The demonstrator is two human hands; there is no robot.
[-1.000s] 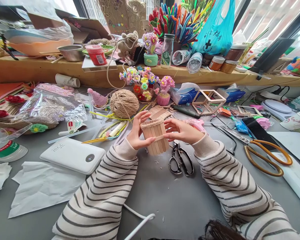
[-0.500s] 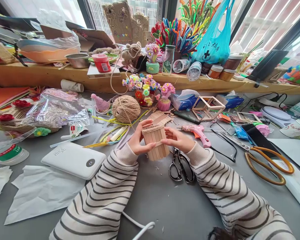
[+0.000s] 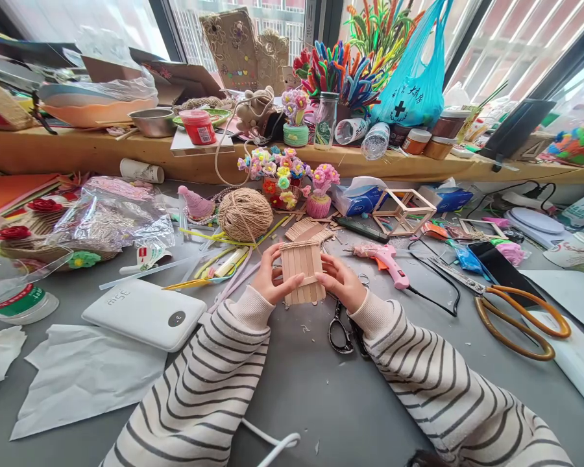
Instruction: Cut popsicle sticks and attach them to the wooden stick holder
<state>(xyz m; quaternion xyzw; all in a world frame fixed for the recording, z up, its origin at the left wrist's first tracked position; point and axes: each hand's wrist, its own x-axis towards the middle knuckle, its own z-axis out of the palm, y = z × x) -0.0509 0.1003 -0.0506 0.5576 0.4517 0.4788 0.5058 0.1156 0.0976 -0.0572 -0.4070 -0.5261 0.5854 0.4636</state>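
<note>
Holding a stick cup (image 3: 302,266) between both hands, up over the grey table (image 3: 292,402).

Fingers of the left hand (image 3: 271,280) curl round one side of it and those of the right hand (image 3: 345,283) round the other, each thumb pinching against the front, where a pale strip (image 3: 310,281) crosses the upright sticks. Black scissors (image 3: 338,316) lie close by, partly hidden by the right wrist (one handle loop shows plainly). Just beyond the cup sits a pile of flat sticks (image 3: 307,229), with a twine ball (image 3: 246,214) to its left and a pink glue gun (image 3: 392,263) to the right. Farther back stand a pink flower pot (image 3: 319,204) and a wooden frame (image 3: 403,212); a white power bank (image 3: 143,310) rests near the left sleeve.
</note>
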